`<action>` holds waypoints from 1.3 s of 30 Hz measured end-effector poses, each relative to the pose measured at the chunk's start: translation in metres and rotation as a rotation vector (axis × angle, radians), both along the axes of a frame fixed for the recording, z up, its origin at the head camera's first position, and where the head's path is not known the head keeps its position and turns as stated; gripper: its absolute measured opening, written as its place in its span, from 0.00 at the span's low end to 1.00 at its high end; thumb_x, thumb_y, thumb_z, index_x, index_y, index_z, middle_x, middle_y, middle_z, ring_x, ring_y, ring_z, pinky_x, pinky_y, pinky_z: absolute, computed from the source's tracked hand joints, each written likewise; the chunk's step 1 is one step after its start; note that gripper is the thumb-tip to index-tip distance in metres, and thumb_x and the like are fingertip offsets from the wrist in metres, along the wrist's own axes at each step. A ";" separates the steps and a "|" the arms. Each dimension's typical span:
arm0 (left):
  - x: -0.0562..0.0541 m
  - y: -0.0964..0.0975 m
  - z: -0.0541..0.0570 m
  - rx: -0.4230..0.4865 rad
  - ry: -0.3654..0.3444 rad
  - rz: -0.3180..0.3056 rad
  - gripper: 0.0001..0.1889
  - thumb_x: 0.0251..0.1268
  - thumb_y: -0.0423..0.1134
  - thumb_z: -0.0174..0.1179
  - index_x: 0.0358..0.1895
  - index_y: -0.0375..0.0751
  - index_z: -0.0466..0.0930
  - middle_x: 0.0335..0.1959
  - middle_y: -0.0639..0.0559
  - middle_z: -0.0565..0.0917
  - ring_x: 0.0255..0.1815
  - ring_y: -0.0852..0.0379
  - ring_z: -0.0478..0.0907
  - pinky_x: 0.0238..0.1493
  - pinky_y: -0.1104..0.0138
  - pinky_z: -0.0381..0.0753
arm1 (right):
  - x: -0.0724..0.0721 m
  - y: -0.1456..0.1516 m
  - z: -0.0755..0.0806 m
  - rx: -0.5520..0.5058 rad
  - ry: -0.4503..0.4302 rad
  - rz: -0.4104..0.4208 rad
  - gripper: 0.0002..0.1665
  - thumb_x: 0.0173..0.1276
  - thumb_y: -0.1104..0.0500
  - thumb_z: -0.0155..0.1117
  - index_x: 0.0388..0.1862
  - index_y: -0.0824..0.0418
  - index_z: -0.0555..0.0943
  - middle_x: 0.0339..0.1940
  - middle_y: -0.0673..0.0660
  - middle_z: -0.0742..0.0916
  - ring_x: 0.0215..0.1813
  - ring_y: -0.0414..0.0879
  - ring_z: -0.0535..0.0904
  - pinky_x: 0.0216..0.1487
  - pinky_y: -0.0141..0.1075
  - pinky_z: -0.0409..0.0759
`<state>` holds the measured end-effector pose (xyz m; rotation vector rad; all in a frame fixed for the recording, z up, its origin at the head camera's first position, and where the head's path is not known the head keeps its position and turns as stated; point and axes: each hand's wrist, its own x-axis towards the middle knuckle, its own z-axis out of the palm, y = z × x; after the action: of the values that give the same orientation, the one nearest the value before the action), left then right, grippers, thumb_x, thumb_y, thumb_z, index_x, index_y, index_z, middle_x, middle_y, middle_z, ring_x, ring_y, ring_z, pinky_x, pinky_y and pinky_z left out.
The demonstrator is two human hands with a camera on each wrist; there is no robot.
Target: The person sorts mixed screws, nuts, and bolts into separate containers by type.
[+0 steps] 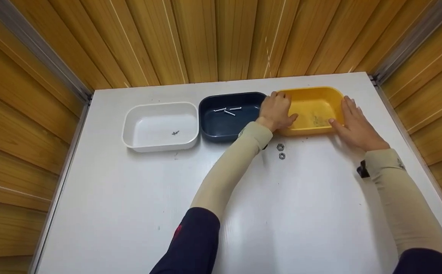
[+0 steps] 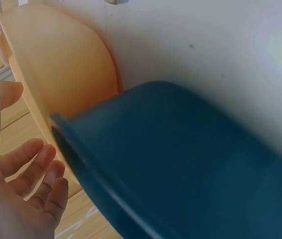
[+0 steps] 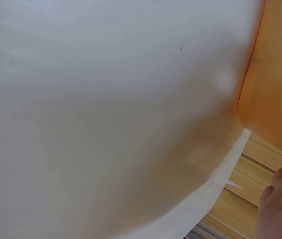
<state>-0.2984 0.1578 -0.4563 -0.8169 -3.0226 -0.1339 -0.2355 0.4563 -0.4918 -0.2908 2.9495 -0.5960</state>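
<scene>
A yellow tray (image 1: 308, 128) stands at the right of the row, with a patch of small greyish pieces (image 1: 320, 120) in it. My left hand (image 1: 276, 110) is over its left end, where it meets the dark blue tray (image 1: 221, 136). In the left wrist view the left hand's fingers (image 2: 39, 167) are loosely bent beside the two rims, thumb apart. My right hand (image 1: 358, 125) lies along the yellow tray's right end, fingers fairly straight and thumb at the front rim. Several silver screws (image 1: 229, 113) lie in the blue tray.
A white tray (image 1: 160, 147) with a few small dark metal pieces (image 1: 175, 133) stands at the left. Two hex nuts, one (image 1: 280, 147) behind the other (image 1: 282, 156), lie on the white table (image 1: 274, 228) before the yellow tray. Wood-patterned panels (image 1: 236, 42) enclose the back and sides.
</scene>
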 end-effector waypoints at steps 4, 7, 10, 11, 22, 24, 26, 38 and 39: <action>0.001 -0.004 0.005 0.029 0.001 -0.018 0.34 0.77 0.67 0.55 0.72 0.46 0.76 0.68 0.51 0.81 0.67 0.52 0.78 0.69 0.63 0.80 | -0.001 0.000 0.000 -0.001 -0.002 0.001 0.56 0.86 0.33 0.40 0.88 0.64 0.27 0.90 0.63 0.33 0.90 0.63 0.27 0.89 0.55 0.26; 0.002 -0.008 0.010 0.061 0.006 -0.038 0.32 0.77 0.65 0.55 0.69 0.46 0.78 0.67 0.51 0.82 0.64 0.52 0.79 0.67 0.63 0.81 | -0.002 0.000 0.001 -0.004 0.006 0.005 0.55 0.86 0.33 0.40 0.88 0.64 0.28 0.90 0.64 0.34 0.90 0.63 0.27 0.89 0.55 0.27; 0.004 -0.011 0.014 0.097 0.000 -0.056 0.29 0.78 0.63 0.56 0.67 0.45 0.80 0.64 0.51 0.83 0.62 0.52 0.80 0.65 0.64 0.82 | -0.002 0.001 0.001 -0.011 0.016 0.010 0.55 0.86 0.34 0.40 0.88 0.65 0.28 0.90 0.65 0.35 0.90 0.64 0.28 0.89 0.55 0.27; 0.005 -0.012 0.015 0.108 0.000 -0.063 0.28 0.78 0.62 0.56 0.67 0.45 0.80 0.64 0.51 0.83 0.61 0.52 0.80 0.65 0.64 0.82 | -0.002 0.002 0.001 -0.013 0.018 0.012 0.55 0.86 0.34 0.40 0.88 0.65 0.28 0.90 0.66 0.35 0.90 0.65 0.28 0.89 0.56 0.27; 0.025 -0.024 0.021 0.194 -0.017 -0.195 0.26 0.79 0.57 0.58 0.67 0.43 0.80 0.59 0.51 0.85 0.58 0.56 0.82 0.59 0.68 0.83 | -0.002 0.006 0.002 -0.013 0.004 0.004 0.56 0.86 0.34 0.40 0.87 0.65 0.28 0.90 0.64 0.34 0.90 0.64 0.27 0.89 0.55 0.26; 0.031 -0.026 0.020 0.200 -0.019 -0.220 0.26 0.80 0.56 0.59 0.68 0.43 0.79 0.61 0.50 0.84 0.59 0.56 0.82 0.60 0.68 0.83 | -0.003 0.007 0.003 -0.010 0.001 0.001 0.56 0.86 0.34 0.40 0.88 0.65 0.28 0.90 0.64 0.34 0.90 0.64 0.27 0.89 0.55 0.26; 0.036 -0.028 0.019 0.205 -0.027 -0.237 0.25 0.80 0.56 0.59 0.68 0.43 0.79 0.62 0.50 0.84 0.61 0.55 0.81 0.62 0.67 0.82 | -0.003 0.006 0.003 -0.005 -0.003 -0.003 0.56 0.86 0.33 0.40 0.88 0.65 0.28 0.90 0.63 0.33 0.90 0.63 0.26 0.89 0.56 0.26; 0.067 -0.047 0.002 0.230 -0.055 -0.306 0.19 0.80 0.50 0.61 0.65 0.45 0.84 0.64 0.50 0.83 0.65 0.53 0.79 0.66 0.66 0.82 | -0.005 0.005 0.003 0.015 -0.020 -0.006 0.55 0.86 0.33 0.39 0.87 0.64 0.27 0.90 0.62 0.32 0.90 0.63 0.26 0.89 0.56 0.26; 0.069 -0.049 0.000 0.233 -0.055 -0.317 0.19 0.79 0.50 0.62 0.64 0.45 0.84 0.61 0.50 0.84 0.61 0.53 0.80 0.62 0.66 0.83 | -0.004 0.006 0.004 0.015 -0.020 -0.006 0.55 0.86 0.33 0.38 0.87 0.64 0.27 0.90 0.62 0.32 0.90 0.63 0.26 0.89 0.56 0.26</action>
<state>-0.2292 0.1091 -0.4565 -1.2736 -2.8253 -0.5058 -0.2399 0.4622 -0.4882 -0.2724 2.9351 -0.5738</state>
